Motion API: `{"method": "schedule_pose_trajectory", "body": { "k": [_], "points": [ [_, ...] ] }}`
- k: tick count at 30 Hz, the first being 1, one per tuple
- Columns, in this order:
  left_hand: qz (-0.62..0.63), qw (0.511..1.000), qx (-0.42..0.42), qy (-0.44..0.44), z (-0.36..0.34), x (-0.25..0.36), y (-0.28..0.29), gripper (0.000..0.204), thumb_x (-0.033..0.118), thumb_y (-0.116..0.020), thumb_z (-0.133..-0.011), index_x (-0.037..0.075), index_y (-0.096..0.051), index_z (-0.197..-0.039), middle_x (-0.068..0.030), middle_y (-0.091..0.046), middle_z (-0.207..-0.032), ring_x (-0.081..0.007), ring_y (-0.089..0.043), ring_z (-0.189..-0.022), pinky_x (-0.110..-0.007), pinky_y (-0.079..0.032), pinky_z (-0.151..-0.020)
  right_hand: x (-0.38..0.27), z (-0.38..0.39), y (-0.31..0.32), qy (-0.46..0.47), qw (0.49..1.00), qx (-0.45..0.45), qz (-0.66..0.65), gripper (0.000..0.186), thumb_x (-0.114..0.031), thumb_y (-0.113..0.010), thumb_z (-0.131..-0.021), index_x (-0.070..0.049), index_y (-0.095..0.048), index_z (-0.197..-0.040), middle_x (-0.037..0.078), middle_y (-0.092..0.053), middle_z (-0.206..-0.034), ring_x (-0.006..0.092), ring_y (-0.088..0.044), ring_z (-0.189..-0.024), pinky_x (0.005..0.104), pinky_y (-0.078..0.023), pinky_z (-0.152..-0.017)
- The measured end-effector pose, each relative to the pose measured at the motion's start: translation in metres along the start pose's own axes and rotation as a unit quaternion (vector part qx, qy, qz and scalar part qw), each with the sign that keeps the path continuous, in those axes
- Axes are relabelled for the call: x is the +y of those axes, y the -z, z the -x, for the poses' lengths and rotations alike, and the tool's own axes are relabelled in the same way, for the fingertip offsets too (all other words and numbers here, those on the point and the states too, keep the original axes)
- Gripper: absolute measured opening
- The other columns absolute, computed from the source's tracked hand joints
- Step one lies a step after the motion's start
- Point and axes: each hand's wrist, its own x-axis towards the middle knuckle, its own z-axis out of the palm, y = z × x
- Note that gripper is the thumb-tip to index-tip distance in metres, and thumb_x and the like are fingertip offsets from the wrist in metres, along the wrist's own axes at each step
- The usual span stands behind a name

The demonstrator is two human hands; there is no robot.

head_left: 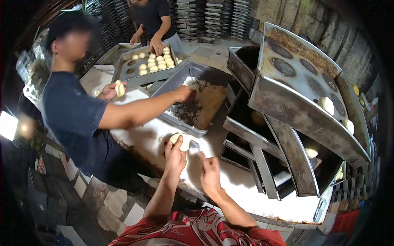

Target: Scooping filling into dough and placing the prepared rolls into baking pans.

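Note:
My left hand is closed around a flattened piece of pale dough, held up above the white tabletop. In my right hand is a small metal spoon, its blurred head close to the dough's right edge. I cannot tell whether the two touch. Just beyond my hands stands a grey plastic tub with brown and white crumbly filling in it.
At the left, a co-worker reaches into the tub, holding dough in the other hand. Another person handles dough balls on a metal tray. Stacked metal trays lean at the right, several with dough balls.

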Motion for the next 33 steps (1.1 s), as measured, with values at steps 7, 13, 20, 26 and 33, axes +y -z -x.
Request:
{"method": "schedule_pose_trajectory", "body": {
  "k": [7, 13, 20, 26, 33],
  "points": [
    [0.101, 0.986, -0.028, 0.126, 0.066, 0.002, 0.051, 0.034, 0.013, -0.042, -0.091, -0.006, -0.037, -0.118, -0.0216, -0.048, -0.118, -0.0279, -0.053, -0.105, -0.041, -0.046, -0.093, 0.094, 0.034, 0.023, 0.093, 0.965, 0.094, 0.226, 0.04, 0.008, -0.049, -0.074, 0.001, -0.055, -0.113, 0.02, -0.051, -0.095, 0.0346, -0.05, -0.084, 0.0417, -0.04, -0.078],
    [0.099, 0.985, -0.072, 0.12, 0.157, -0.006, 0.065, 0.033, 0.002, -0.046, -0.088, 0.002, -0.04, -0.121, -0.0136, -0.051, -0.116, -0.0241, -0.053, -0.104, -0.037, -0.046, -0.09, 0.034, 0.118, 0.055, 0.077, 0.957, 0.15, 0.234, 0.034, -0.007, -0.053, -0.083, -0.001, -0.05, -0.116, 0.018, -0.048, -0.111, 0.0329, -0.04, -0.107, 0.0424, -0.031, -0.091],
    [0.113, 0.952, -0.192, 0.209, 0.242, -0.064, 0.052, 0.053, -0.011, -0.049, -0.078, 0.008, -0.032, -0.125, -0.0105, -0.048, -0.113, -0.0197, -0.055, -0.097, -0.031, -0.051, -0.078, -0.018, 0.18, 0.13, 0.024, 1.0, -0.006, 0.017, 0.019, -0.009, -0.055, -0.084, 0.0, -0.059, -0.1, 0.015, -0.057, -0.095, 0.0263, -0.056, -0.088, 0.0323, -0.044, -0.078],
    [-0.03, 0.874, -0.329, 0.358, 0.318, -0.107, -0.017, 0.066, -0.015, -0.046, -0.071, 0.012, -0.027, -0.129, -0.0115, -0.047, -0.11, -0.0237, -0.056, -0.09, -0.037, -0.051, -0.08, 0.007, 0.18, 0.221, -0.072, 0.922, -0.374, -0.071, 0.03, -0.019, -0.048, -0.092, 0.0, -0.053, -0.115, 0.009, -0.058, -0.109, 0.014, -0.053, -0.096, 0.0269, -0.043, -0.083],
    [-0.224, 0.9, -0.359, 0.109, 0.326, -0.282, -0.026, 0.043, -0.004, -0.041, -0.076, 0.002, -0.034, -0.118, -0.0176, -0.047, -0.108, -0.0311, -0.056, -0.092, -0.042, -0.051, -0.075, 0.07, 0.274, 0.3, 0.196, 0.962, -0.061, 0.18, 0.015, -0.01, -0.056, -0.08, 0.0, -0.057, -0.091, 0.017, -0.053, -0.095, 0.0316, -0.052, -0.089, 0.0373, -0.045, -0.074]
  ]
}}
